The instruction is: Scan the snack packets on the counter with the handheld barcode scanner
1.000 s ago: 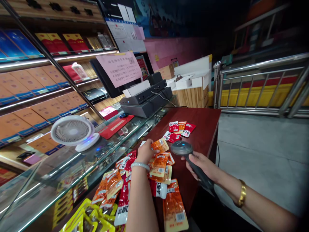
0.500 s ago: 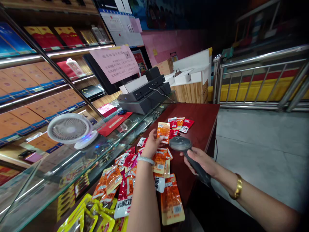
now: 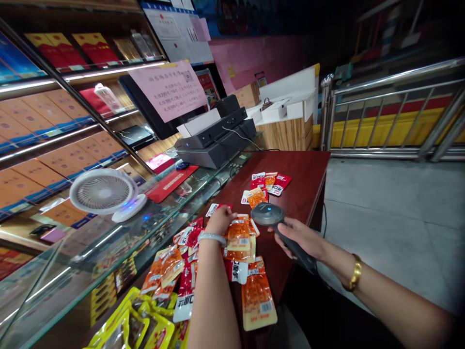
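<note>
My right hand (image 3: 301, 237) is closed round the handle of a dark grey barcode scanner (image 3: 268, 214), its head lit by a small blue light. Over the pile, my left hand (image 3: 221, 220) has its fingers closed at the top edge of an orange snack packet (image 3: 239, 236). Its fingertips are partly hidden. Red and white packets (image 3: 186, 286) and more orange packets (image 3: 165, 266) lie around my left forearm. Beyond the scanner, an orange packet (image 3: 256, 196) rests by a small group of red packets (image 3: 281, 183). A large orange packet (image 3: 258, 298) lies nearer me.
Yellow snack bags (image 3: 145, 322) sit at the near left. A glass counter (image 3: 119, 252) carries a white fan (image 3: 103, 191), a red folder (image 3: 174, 183) and a dark cash-register unit (image 3: 218, 140). The red-brown table (image 3: 298, 167) ends at the right, before a metal railing (image 3: 378, 121).
My left hand has let go of an orange packet, which now lies by the far group. It has come back to the pile. The scanner stays nearly in place, its blue light now showing.
</note>
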### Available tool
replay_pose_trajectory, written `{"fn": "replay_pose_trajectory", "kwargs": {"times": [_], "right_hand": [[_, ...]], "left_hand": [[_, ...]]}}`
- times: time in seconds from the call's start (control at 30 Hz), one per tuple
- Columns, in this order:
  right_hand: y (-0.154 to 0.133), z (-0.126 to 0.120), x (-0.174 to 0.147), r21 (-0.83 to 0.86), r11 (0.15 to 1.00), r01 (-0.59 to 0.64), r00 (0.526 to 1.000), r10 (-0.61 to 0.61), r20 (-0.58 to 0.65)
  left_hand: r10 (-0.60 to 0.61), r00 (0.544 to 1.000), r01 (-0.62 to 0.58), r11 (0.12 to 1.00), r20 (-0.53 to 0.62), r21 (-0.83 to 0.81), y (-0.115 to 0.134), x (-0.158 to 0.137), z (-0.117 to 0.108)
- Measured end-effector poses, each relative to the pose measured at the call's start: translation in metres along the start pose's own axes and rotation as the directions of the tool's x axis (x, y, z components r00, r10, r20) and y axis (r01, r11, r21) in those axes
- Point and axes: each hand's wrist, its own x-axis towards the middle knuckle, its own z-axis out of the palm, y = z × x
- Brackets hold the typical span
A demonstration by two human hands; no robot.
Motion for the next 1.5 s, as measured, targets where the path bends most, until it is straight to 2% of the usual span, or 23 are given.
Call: {"fn": "replay_pose_trajectory", "kwargs": {"times": [0.07, 0.17, 0.3, 0.37, 0.43, 0.5, 0.57, 0.6, 0.63, 0.67, 0.73, 0.77, 0.83, 0.87, 0.97, 1.03, 1.07, 1.13, 1.2, 1.23, 1.33, 1.5], "right_hand": [[0.002, -0.001, 0.0, -0.013, 1.0, -0.005, 0.999, 0.006, 0.033], [0.004, -0.003, 0.0, -0.033, 0.999, -0.014, 0.996, 0.017, 0.083], [0.007, -0.005, 0.001, -0.037, 0.999, -0.012, 0.995, 0.016, 0.099], [0.008, -0.005, 0.002, -0.033, 0.999, 0.002, 0.995, 0.002, 0.099], [0.008, -0.006, 0.002, -0.027, 1.0, 0.015, 0.995, -0.013, 0.097], [0.008, -0.006, 0.002, -0.021, 1.0, 0.021, 0.995, -0.019, 0.096], [0.008, -0.006, 0.001, -0.009, 1.0, 0.021, 0.995, -0.02, 0.093], [0.008, -0.006, 0.001, -0.001, 1.0, 0.02, 0.996, -0.02, 0.09], [0.008, -0.006, 0.001, 0.008, 1.0, 0.018, 0.996, -0.019, 0.085], [0.008, -0.006, 0.001, 0.015, 1.0, 0.015, 0.997, -0.017, 0.081], [0.007, -0.005, 0.001, 0.022, 1.0, 0.01, 0.998, -0.012, 0.069], [0.007, -0.005, 0.001, 0.022, 1.0, 0.009, 0.998, -0.01, 0.066], [0.005, -0.004, 0.001, 0.022, 1.0, 0.007, 0.998, -0.009, 0.063], [0.005, -0.004, 0.002, 0.022, 1.0, 0.007, 0.998, -0.008, 0.064], [0.004, -0.003, 0.002, 0.014, 1.0, 0.011, 0.998, -0.012, 0.063], [0.004, -0.004, 0.002, 0.011, 1.0, 0.014, 0.998, -0.015, 0.067], [0.005, -0.004, 0.002, 0.012, 1.0, 0.015, 0.998, -0.015, 0.067], [0.007, -0.006, 0.001, 0.017, 1.0, 0.014, 0.998, -0.015, 0.067], [0.008, -0.007, 0.001, 0.017, 1.0, 0.017, 0.998, -0.018, 0.066], [0.009, -0.007, 0.001, 0.015, 1.0, 0.019, 0.997, -0.02, 0.07], [0.008, -0.007, 0.001, 0.015, 1.0, 0.019, 0.996, -0.02, 0.083], [0.004, -0.006, 0.001, 0.01, 1.0, -0.001, 0.993, 0.0, 0.118]], "left_hand": [[-0.059, 0.989, 0.046, 0.995, -0.139, -0.094, 0.001, 0.002, -0.002], [-0.154, 0.934, 0.078, 0.969, -0.323, -0.236, 0.002, 0.004, -0.009], [-0.198, 0.885, 0.042, 0.935, -0.421, -0.352, -0.002, 0.005, -0.014], [-0.221, 0.879, 0.022, 0.904, -0.423, -0.428, -0.002, 0.004, -0.013], [-0.243, 0.891, -0.002, 0.842, -0.383, -0.539, 0.002, 0.003, -0.01], [-0.235, 0.926, -0.034, 0.729, -0.296, -0.684, 0.009, 0.002, -0.006], [-0.157, 0.966, -0.076, 0.588, -0.206, -0.805, 0.016, 0.001, -0.001], [-0.118, 0.976, -0.088, 0.555, -0.183, -0.827, 0.018, 0.002, 0.001], [-0.082, 0.982, -0.09, 0.582, -0.169, -0.808, 0.019, 0.002, 0.003], [-0.041, 0.988, -0.084, 0.67, -0.149, -0.738, 0.019, 0.002, 0.004], [0.045, 0.999, -0.048, 0.9, -0.018, -0.434, 0.016, 0.002, 0.003], [0.071, 0.994, -0.047, 0.967, 0.088, -0.25, 0.014, 0.001, 0.002], [0.088, 0.959, -0.098, 0.995, 0.27, 0.021, 0.011, -0.002, -0.002], [0.082, 0.947, -0.118, 0.988, 0.312, 0.099, 0.011, -0.004, -0.004], [0.081, 0.942, -0.154, 0.967, 0.325, 0.204, 0.013, -0.008, -0.007], [0.09, 0.955, -0.136, 0.979, 0.282, 0.149, 0.013, -0.008, -0.005], [0.091, 0.971, -0.111, 0.991, 0.221, 0.079, 0.012, -0.007, -0.003], [0.053, 0.998, -0.05, 0.992, 0.023, -0.119, 0.008, -0.003, 0.0], [-0.044, 0.985, -0.012, 0.945, -0.164, -0.326, 0.004, 0.001, 0.003], [-0.096, 0.972, -0.002, 0.911, -0.217, -0.412, 0.003, 0.003, 0.004], [-0.188, 0.945, -0.005, 0.811, -0.269, -0.585, 0.003, 0.006, 0.006], [-0.173, 0.94, -0.078, 0.731, -0.295, -0.678, 0.008, 0.01, 0.009]]}}
